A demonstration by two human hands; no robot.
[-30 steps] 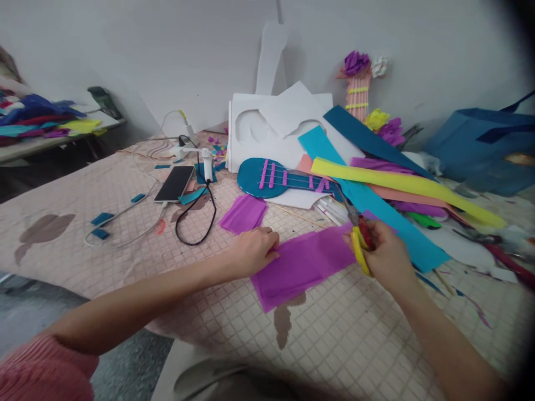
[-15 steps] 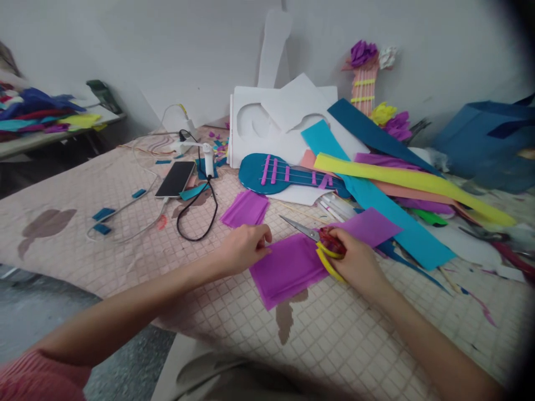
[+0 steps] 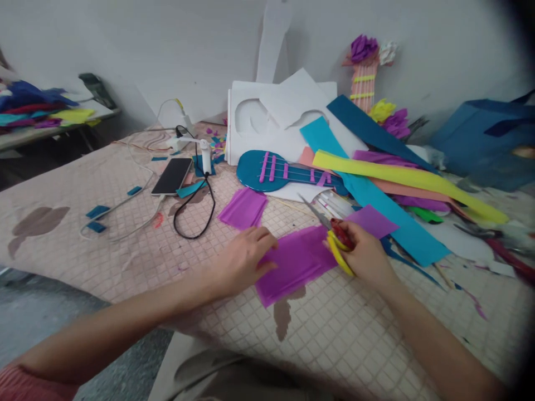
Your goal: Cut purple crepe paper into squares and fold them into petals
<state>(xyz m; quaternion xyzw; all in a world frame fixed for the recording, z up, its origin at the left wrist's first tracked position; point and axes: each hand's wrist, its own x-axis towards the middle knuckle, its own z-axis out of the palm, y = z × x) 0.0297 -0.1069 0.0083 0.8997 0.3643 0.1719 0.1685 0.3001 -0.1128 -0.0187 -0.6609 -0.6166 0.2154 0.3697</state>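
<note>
A folded strip of purple crepe paper [image 3: 288, 267] lies flat on the table before me. My left hand [image 3: 246, 257] rests at its left end, thumb and fingers apart, fingertips over the edge. Whether they press on the paper is hard to see. In my right hand [image 3: 370, 253] are scissors [image 3: 335, 248] with yellow and red handles, held above the strip's right part. Their blades look closed and point away to the upper left. A smaller stack of purple paper pieces [image 3: 244, 208] lies just beyond my left hand.
Behind the strip lies a blue toy-guitar shape [image 3: 261, 170] with purple bars. Turquoise [image 3: 388, 214] and yellow paper strips [image 3: 397, 177] cover the right side. A phone [image 3: 172, 176] and a black cord loop [image 3: 194, 236] are at left. White boards [image 3: 251, 117] lean against the wall.
My left hand's fingers have spread apart at the strip's left end. The scissors have moved slightly right and tilted more upright in my right hand. The view has shifted a little.
</note>
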